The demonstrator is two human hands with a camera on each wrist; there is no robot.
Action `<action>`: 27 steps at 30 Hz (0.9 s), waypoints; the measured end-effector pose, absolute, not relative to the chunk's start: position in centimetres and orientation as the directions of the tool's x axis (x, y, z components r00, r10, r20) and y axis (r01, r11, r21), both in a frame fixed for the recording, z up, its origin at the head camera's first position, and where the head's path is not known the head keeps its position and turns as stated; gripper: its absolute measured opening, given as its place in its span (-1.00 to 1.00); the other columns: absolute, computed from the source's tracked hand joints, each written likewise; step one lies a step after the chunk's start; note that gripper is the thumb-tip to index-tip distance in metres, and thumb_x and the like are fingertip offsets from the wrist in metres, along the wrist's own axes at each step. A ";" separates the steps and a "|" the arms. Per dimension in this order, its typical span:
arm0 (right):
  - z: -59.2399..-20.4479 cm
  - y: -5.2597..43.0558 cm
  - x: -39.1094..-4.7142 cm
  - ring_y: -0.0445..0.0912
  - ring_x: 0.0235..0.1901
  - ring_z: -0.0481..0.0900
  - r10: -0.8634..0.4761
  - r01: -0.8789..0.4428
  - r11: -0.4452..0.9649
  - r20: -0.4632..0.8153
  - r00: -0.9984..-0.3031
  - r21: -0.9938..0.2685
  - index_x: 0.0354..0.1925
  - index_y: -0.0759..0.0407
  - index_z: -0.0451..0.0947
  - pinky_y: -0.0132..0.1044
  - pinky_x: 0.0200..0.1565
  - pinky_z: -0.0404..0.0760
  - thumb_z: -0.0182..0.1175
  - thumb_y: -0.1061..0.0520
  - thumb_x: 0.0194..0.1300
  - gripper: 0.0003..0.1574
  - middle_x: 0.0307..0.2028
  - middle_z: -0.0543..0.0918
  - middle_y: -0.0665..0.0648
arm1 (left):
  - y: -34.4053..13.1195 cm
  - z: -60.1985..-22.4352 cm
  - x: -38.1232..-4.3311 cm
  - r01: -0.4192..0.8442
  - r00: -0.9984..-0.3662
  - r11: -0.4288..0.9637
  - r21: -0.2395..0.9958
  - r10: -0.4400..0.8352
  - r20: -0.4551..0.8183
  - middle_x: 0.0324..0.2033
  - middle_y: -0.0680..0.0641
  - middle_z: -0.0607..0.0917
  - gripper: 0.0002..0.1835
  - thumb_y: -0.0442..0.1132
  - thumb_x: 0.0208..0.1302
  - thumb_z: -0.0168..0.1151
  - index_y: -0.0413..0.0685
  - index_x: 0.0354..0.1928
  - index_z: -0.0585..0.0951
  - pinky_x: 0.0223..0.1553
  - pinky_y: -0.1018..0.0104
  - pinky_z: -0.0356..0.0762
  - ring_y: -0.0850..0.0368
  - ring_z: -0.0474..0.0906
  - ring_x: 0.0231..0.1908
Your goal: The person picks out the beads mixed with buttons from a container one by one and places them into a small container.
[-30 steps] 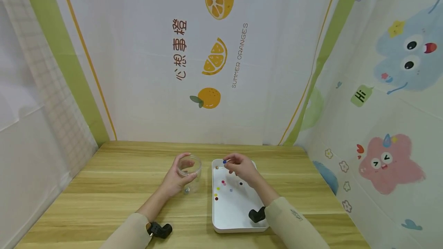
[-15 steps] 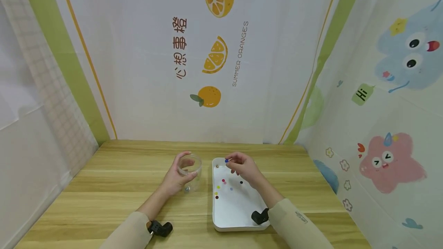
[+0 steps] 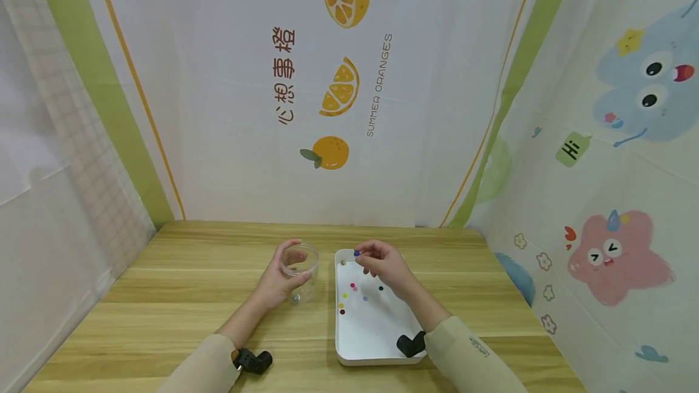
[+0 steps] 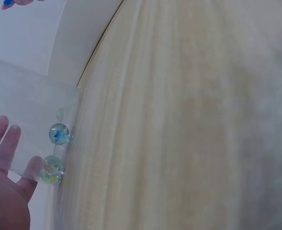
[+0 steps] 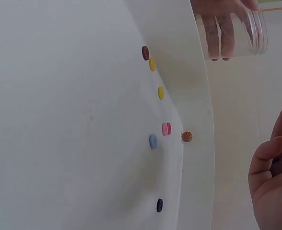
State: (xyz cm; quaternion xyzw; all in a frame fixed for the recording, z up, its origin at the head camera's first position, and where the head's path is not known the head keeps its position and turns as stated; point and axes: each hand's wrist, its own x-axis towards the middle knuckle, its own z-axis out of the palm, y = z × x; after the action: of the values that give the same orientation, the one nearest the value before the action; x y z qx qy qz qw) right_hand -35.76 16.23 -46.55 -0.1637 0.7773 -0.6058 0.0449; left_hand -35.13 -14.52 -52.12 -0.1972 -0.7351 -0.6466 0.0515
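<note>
My left hand (image 3: 275,281) grips a clear plastic jar (image 3: 309,287) from its left side, with the open mouth upward. Several glass marbles (image 4: 59,133) lie at the bottom of the jar, as the left wrist view shows. Over the far end of a white tray (image 3: 377,332), my right hand (image 3: 386,264) pinches a small blue button (image 3: 357,253) between thumb and fingertips. Coloured buttons (image 5: 161,93) lie scattered in the tray, among them yellow, pink, light blue and black ones. One brownish marble (image 5: 187,137) sits by the tray wall in the right wrist view.
Jar and tray stand side by side on a wooden table (image 3: 191,296), a narrow strip of wood between them. The tray has a raised rim. A printed curtain (image 3: 229,138) hangs behind the table, and another patterned sheet (image 3: 611,187) hangs at the right.
The right hand has shifted very slightly to the right over the tray, still pinching the blue button. The left hand and the jar stay in place.
</note>
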 end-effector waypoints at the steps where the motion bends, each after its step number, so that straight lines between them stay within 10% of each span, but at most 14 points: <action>1: -46.4 16.2 -35.7 0.04 -0.30 0.63 -0.313 -0.204 0.209 0.132 -0.941 -0.956 0.15 0.19 0.70 -0.35 -0.31 0.56 0.40 0.09 0.50 -0.66 -0.22 0.72 0.07 | -14.5 -52.1 -35.1 0.356 -0.917 0.084 0.931 0.223 0.331 0.37 -0.51 0.54 -0.13 -0.41 0.37 0.46 -0.05 0.60 0.21 0.50 -0.49 0.28 -0.43 0.43 0.44; 27: -41.7 10.7 -35.7 -0.07 -0.34 0.64 -0.413 -0.280 0.144 0.199 -0.889 -0.949 0.14 0.24 0.70 -0.39 -0.35 0.57 0.37 0.15 0.49 -0.67 -0.26 0.72 -0.08 | -14.6 -51.9 -35.0 0.349 -0.917 0.071 0.934 0.232 0.325 0.37 -0.54 0.53 -0.13 -0.40 0.37 0.45 -0.04 0.60 0.20 0.52 -0.52 0.24 -0.39 0.43 0.44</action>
State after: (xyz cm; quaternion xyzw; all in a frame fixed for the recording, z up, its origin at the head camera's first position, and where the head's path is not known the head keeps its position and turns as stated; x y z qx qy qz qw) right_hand -35.75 10.66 -41.67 -0.2294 0.7543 -0.6127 0.0543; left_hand -34.96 -14.56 -51.87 -0.1989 -0.7305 -0.6518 0.0450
